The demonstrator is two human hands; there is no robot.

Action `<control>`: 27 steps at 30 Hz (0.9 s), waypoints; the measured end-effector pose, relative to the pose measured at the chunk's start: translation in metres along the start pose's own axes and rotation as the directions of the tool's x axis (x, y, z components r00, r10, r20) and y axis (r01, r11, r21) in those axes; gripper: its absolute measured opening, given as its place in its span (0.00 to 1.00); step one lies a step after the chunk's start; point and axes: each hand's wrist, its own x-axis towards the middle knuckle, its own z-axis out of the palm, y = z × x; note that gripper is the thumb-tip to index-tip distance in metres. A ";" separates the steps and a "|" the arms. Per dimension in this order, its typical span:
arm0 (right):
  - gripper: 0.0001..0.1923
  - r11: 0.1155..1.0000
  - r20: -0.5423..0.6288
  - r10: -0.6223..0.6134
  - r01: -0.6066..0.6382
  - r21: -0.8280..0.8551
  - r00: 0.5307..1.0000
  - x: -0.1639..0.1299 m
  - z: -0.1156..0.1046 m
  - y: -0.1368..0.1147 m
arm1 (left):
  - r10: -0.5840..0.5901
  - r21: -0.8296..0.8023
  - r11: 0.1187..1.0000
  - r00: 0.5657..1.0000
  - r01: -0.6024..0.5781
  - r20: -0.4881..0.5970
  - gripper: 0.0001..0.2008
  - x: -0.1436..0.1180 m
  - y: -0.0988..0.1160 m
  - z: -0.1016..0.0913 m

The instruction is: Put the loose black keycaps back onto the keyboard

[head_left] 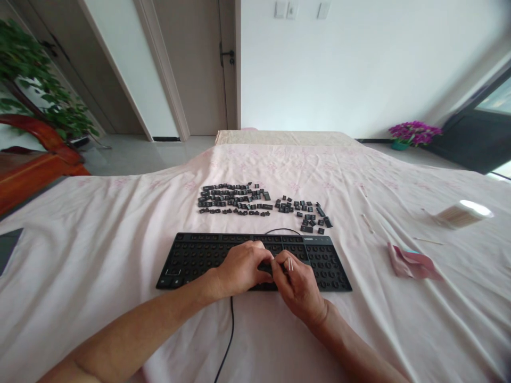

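A black keyboard (239, 239) with its keycaps taken off lies in front of me on the pale pink cloth. My left hand (243, 268) rests over its middle, thumb and fingers curled together; whatever they may pinch is hidden. Just to the right, my right hand (297, 282) is closed around thin pale sticks that look like cotton swabs (290, 264), their ends poking up between the fingers. The fingertips of both hands meet above the keys. Behind the keyboard, loose black keycaps (235, 199) lie in rows, with a smaller group of keycaps (309, 215) to the right.
A clear tub of cotton swabs (459, 214) stands at the right. Near it lie a folded pink cloth (415, 263) and several loose swabs (368, 224). A black cable (231, 330) runs toward me. At the left edge is a dark flat object (8, 249).
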 end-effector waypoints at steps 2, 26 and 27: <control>0.09 0.998 -0.031 -0.049 0.048 -0.029 0.998 -0.004 0.001 0.004 | -0.008 0.011 1.000 1.000 0.008 -0.027 0.11 -0.001 0.001 0.002; 0.11 0.996 -0.313 -0.063 0.079 0.037 0.948 -0.012 0.003 0.018 | -0.242 -0.164 0.957 0.970 0.238 -0.007 0.12 0.012 0.002 0.001; 0.11 0.997 -0.340 -0.028 0.050 0.055 0.940 -0.011 0.000 0.021 | -0.249 -0.185 0.952 0.968 0.245 0.000 0.11 0.016 -0.001 -0.003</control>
